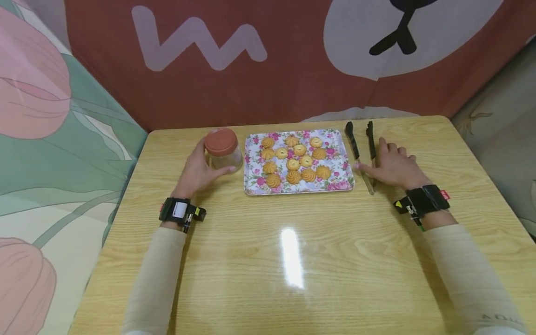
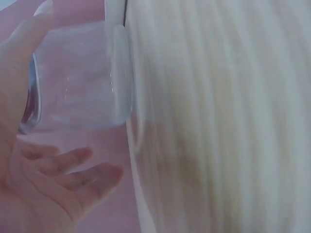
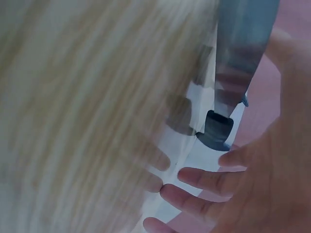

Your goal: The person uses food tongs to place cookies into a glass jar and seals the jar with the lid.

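A clear jar with a reddish-brown lid stands upright on the table, left of the tray. My left hand is spread around it, thumb in front and fingers on the far side. In the left wrist view the fingers look apart from the jar's wall. A pair of steel tongs with black tips lies right of the tray, arms spread. My right hand rests beside the tongs, fingers extended and thumb across the steel arms. The right wrist view shows one steel arm between thumb and fingers; contact cannot be told.
A floral rectangular tray holds several round piped cookies between the two hands. The wooden table ends at a reddish-brown cloth backdrop at the back.
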A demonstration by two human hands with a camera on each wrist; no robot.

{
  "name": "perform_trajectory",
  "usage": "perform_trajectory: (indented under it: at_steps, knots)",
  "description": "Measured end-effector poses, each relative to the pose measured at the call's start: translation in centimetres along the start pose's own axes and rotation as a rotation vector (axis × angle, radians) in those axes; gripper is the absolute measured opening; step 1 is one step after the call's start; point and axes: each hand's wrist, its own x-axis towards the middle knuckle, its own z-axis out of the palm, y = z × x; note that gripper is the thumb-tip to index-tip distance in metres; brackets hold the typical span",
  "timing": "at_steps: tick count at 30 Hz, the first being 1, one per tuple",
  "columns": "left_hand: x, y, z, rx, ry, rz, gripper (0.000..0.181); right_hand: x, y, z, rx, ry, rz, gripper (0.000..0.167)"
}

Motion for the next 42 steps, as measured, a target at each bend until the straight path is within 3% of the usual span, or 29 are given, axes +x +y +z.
perform_trajectory:
  at_steps: [7,12,17,23,29,33,37,40,42]
  knots:
    - [0.5,0.3,1.2,-0.145,0.057,-0.019,0.112,0.0,-0.7,-0.1,-0.037,-0.001,0.001,0.127]
    - [0.7,0.7,2.0,-0.167,0.100,-0.059,0.102,-0.3,-1.1,-0.6,-0.033,0.002,0.022,0.129]
    - [0.8,0.9,2.3,-0.182,0.160,-0.035,0.099,-0.8,-2.2,-1.7,-0.011,0.071,0.015,0.128]
    - [0.3,1.9,2.4,-0.208,0.244,0.068,0.096,-2.1,-4.6,-3.6,0.067,0.141,-0.059,0.121]
    - [-0.3,5.1,2.2,-0.262,0.294,0.215,0.096,-4.2,-7.7,-5.0,0.234,0.205,-0.192,0.111]
    - [-0.9,7.5,1.9,-0.267,0.273,0.309,0.097,-5.7,-9.9,-5.5,0.338,0.228,-0.292,0.106]
    - [-1.5,9.4,1.7,-0.268,0.210,0.412,0.095,-6.9,-12.2,-5.7,0.399,0.246,-0.392,0.100]
    - [-1.9,10.5,1.9,-0.264,0.146,0.456,0.094,-7.6,-13.5,-5.6,0.413,0.276,-0.466,0.099]
    - [-2.4,11.2,2.1,-0.219,0.121,0.451,0.096,-7.9,-14.1,-5.3,0.417,0.295,-0.514,0.097]
